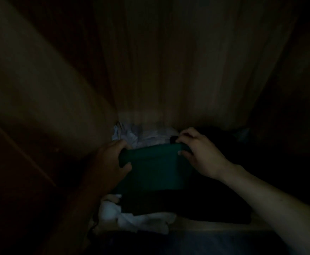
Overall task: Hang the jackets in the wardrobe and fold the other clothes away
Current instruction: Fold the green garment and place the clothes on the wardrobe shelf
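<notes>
The view is very dark, inside a wooden wardrobe (pixel 169 61). A folded dark green garment (pixel 156 168) lies on a pile of clothes on the shelf. My left hand (pixel 110 162) grips its left far corner, thumb on top. My right hand (pixel 200 151) pinches its right far corner. Under the green piece lies a dark, almost black garment (pixel 187 205). White cloth (pixel 141 219) sticks out at the front left of the pile.
Pale crumpled fabric (pixel 132 134) sits at the back of the shelf against the rear panel. The left side wall (pixel 40 89) slopes close to my left arm. More dark clothes (pixel 222 137) fill the right. The shelf's front edge (pixel 215 227) shows below.
</notes>
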Motion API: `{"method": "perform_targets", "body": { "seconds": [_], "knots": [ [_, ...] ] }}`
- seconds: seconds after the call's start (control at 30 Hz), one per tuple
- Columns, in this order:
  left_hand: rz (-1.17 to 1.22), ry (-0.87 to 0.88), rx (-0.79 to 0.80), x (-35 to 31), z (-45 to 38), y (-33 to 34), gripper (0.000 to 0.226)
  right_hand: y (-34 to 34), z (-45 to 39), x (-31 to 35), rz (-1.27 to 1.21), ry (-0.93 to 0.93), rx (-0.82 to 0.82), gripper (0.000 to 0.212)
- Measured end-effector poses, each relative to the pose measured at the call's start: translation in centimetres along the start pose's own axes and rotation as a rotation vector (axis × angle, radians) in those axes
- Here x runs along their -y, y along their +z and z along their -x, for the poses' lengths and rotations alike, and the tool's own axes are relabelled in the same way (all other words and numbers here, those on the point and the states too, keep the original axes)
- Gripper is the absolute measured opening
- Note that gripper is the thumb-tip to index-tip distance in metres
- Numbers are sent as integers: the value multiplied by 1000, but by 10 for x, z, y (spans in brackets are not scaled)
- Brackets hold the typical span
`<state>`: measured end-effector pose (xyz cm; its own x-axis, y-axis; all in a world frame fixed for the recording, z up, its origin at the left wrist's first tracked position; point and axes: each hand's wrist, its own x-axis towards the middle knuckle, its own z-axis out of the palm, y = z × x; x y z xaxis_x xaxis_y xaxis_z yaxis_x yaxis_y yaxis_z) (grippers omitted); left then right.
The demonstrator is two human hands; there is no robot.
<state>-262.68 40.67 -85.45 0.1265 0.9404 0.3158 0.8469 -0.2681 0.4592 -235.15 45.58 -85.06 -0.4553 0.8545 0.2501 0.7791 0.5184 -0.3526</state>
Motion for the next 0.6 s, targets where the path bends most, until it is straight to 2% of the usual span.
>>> {"method": "perform_targets", "body": {
  "seconds": [0.1, 0.3, 0.47, 0.6],
  "knots": [
    [37, 24, -40, 23, 9, 25, 23, 34, 3, -9, 42, -28, 30, 26],
    [56, 57, 13, 43, 26, 44, 33, 61, 15, -23, -92, -31, 95, 18],
    [54, -20, 70, 52, 27, 59, 38, 83, 11, -37, -102, -57, 155, 18],
    [-19, -72, 132, 75, 4, 90, 40, 122, -10, -60, -138, -4, 214, 20]
  ]
}}
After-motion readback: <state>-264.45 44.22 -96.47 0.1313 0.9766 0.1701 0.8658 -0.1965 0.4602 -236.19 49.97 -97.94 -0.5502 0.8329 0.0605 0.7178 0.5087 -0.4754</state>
